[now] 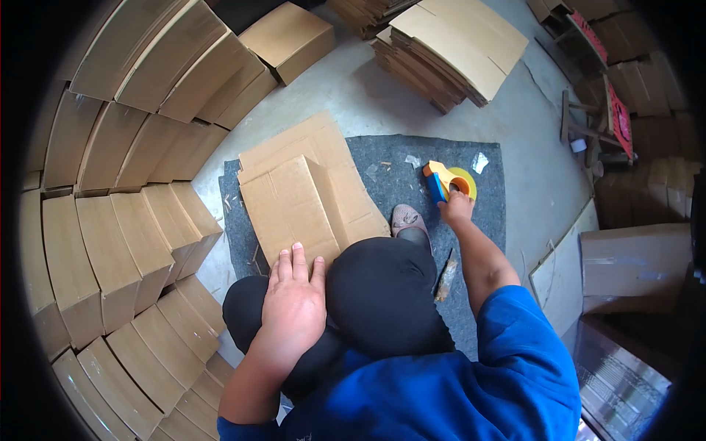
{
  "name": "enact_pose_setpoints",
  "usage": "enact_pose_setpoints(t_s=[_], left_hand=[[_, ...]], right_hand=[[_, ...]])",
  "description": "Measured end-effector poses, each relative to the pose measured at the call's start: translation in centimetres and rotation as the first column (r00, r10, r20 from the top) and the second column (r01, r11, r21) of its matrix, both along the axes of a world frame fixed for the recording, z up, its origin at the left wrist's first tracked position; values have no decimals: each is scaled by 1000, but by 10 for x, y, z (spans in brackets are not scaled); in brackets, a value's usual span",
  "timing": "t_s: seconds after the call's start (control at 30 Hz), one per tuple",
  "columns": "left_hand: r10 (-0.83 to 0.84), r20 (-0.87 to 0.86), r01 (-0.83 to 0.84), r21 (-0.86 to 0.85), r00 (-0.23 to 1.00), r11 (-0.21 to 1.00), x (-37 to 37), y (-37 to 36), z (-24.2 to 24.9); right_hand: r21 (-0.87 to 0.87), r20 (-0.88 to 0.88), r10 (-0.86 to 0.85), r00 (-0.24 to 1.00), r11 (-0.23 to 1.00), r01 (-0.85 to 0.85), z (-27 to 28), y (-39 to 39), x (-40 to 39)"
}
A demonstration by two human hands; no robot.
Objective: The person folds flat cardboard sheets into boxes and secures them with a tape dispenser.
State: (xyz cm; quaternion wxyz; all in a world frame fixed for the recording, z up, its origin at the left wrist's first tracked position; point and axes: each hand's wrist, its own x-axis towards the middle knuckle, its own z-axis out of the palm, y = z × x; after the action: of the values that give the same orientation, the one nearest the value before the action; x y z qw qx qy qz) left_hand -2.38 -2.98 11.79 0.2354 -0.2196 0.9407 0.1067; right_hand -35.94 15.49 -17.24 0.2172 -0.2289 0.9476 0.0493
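Observation:
My left hand [296,309] lies flat with its fingers spread on the near end of a closed cardboard box [285,209]. The box rests on flat cardboard sheets [312,140] in front of my knees. Off to the right, my right hand [457,209] is closed around a tape dispenser [435,184] with orange and blue parts and a yellow tape roll. The dispenser is over the dark mat, apart from the box. My palm hides part of its handle.
A dark grey mat [485,242] covers the floor. Stacked boxes [110,257] rise along the left. A pile of flattened cardboard [456,44] stands at the back, with another box [287,37] beside it. A knife-like tool [446,278] and tape scraps [479,162] lie on the mat.

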Motion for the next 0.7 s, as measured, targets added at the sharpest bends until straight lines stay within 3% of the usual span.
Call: enact_pose_setpoints(t_s=[0.07,0.13,0.17,0.23,0.3,0.37,0.4,0.5,0.6,0.7], left_hand=[[-1,-21,1,2,1000,1000,0,-1,1],[15,-45,-16,-24,999,1000,0,1,2],[17,-55,-19,-51,998,999,0,1,2],[37,-139,-47,-67,990,997,1,0,2],[50,-221,-71,-90,974,993,-2,-5,11],[235,-524,-153,196,819,969,-15,-10,34],[246,-690,-118,228,681,967,-21,-11,41],[321,-859,-7,347,399,938,-33,-12,62],[296,-875,187,388,384,903,-27,-19,73],[360,-864,275,463,352,843,-5,-14,82]], right_hand=[[-100,-38,5,999,995,-9,9,11,-10],[-314,19,92,996,946,-81,41,21,-16],[-414,5,174,985,897,-157,67,26,-13],[-597,-209,312,927,710,-373,112,33,-3],[-661,-294,395,870,574,-484,172,28,13],[-658,-338,439,832,521,-543,230,18,31],[-655,-379,498,780,450,-607,253,13,38],[-628,-456,588,668,320,-710,306,-1,58],[-592,-461,691,557,228,-773,347,-14,79],[-549,-469,743,478,179,-817,368,-20,96]])
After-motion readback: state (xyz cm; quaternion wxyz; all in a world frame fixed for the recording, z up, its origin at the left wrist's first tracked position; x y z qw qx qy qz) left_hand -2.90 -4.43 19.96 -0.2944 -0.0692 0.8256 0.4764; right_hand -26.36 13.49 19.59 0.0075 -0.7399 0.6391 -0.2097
